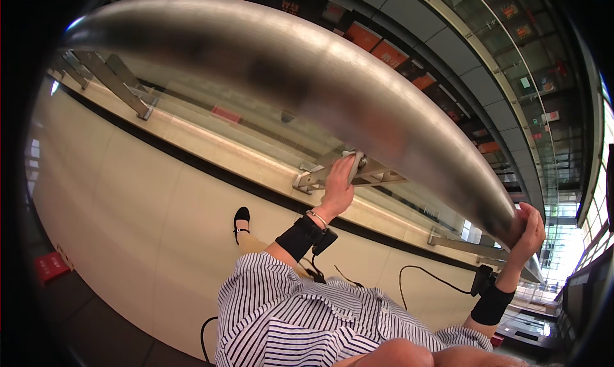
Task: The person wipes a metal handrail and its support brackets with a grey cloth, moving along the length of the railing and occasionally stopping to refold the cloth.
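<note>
A thick brushed-steel handrail (332, 60) sweeps across the view from the upper left to the right. Under it, my left hand (339, 186) is closed against the upper part of a metal railing post (362, 164), fingers pressed together along its side. A small pale edge shows at the fingertips; I cannot make out whether it is cloth or metal. At the far right my right hand (530, 231) curls over the handrail's end stretch, its fingers partly hidden behind the rail. Both wrists wear black bands with small devices.
Glass panels and another slanted steel post (118, 85) stand below the rail. A dark strip (211, 184) borders the pale floor (147, 239). Black cables (435, 269) hang near my body. A red object (52, 266) lies at far left. Beyond the rail is a lower level with orange panels (390, 53).
</note>
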Motion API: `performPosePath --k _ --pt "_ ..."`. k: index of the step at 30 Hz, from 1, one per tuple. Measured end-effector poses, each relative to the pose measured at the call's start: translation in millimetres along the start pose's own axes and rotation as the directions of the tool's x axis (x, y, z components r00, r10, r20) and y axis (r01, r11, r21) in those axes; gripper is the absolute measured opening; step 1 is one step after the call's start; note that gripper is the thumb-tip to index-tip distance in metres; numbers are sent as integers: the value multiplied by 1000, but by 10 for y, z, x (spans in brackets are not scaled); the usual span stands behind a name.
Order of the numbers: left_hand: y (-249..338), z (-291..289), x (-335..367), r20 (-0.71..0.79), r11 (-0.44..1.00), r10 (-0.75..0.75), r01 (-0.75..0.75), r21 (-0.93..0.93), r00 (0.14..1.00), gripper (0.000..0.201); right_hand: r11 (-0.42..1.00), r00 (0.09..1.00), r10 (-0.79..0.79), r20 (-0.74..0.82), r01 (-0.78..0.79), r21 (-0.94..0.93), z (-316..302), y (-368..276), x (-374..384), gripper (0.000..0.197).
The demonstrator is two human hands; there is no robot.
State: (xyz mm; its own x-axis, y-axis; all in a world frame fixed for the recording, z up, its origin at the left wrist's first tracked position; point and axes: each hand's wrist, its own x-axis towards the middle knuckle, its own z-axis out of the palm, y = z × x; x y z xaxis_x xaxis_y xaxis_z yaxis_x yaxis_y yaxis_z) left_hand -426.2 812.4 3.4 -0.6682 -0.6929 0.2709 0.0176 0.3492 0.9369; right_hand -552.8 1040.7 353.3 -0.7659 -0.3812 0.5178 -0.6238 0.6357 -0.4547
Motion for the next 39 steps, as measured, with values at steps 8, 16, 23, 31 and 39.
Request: performPosePath --k 8,16,23,31,39 --pt "-1309 287 -191 180 953 -294 275 126 939 58 999 999 -31 -14 31 9 -28 -71 12 35" --pt "-2 37 -214 19 983 -116 112 145 993 64 1000 1000 -12 5 12 -13 -73 -10 13 36" --pt "-190 175 -299 16 996 -79 78 38 997 70 1000 1000 11 -21 -10 24 -147 51 -11 38" --pt "-1761 369 -346 287 798 -598 592 117 749 58 1000 999 4 45 -4 -12 -166 4 67 41" --pt "-957 598 -467 -152 978 -181 194 75 972 71 996 1000 17 -2 -17 -83 -381 141 66 37"
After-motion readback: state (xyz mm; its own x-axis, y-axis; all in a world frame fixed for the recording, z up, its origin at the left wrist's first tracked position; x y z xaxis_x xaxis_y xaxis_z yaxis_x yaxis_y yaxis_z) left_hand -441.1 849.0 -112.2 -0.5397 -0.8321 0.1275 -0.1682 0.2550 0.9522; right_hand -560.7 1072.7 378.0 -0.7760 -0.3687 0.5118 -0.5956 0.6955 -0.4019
